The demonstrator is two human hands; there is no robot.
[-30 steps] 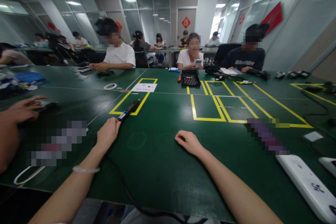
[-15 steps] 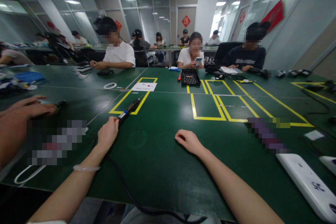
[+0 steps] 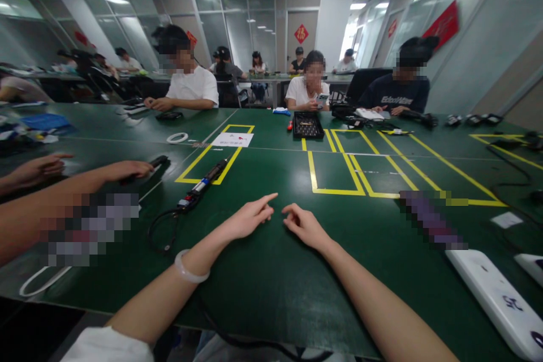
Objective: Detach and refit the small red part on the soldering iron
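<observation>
My left hand is over the middle of the green table, holding nothing, its index finger stretched out and the others partly bent. Close by on the right, my right hand is loosely curled, with finger and thumb apart and nothing visible between them. A slim black electric screwdriver with a blue band lies to the left, beyond my left forearm. Its thin tip points away into a yellow tape outline, and its black cord curls towards me. Neither hand touches it.
A co-worker's hand touches a dark tool at left. A black tray with small parts stands at the back, near a paper sheet. A white power strip lies at right. Several people sit beyond.
My left hand has let go of the electric screwdriver and moved right, beside my right hand. My right hand has uncurled slightly. The co-worker's hand and the dark tool have moved right.
</observation>
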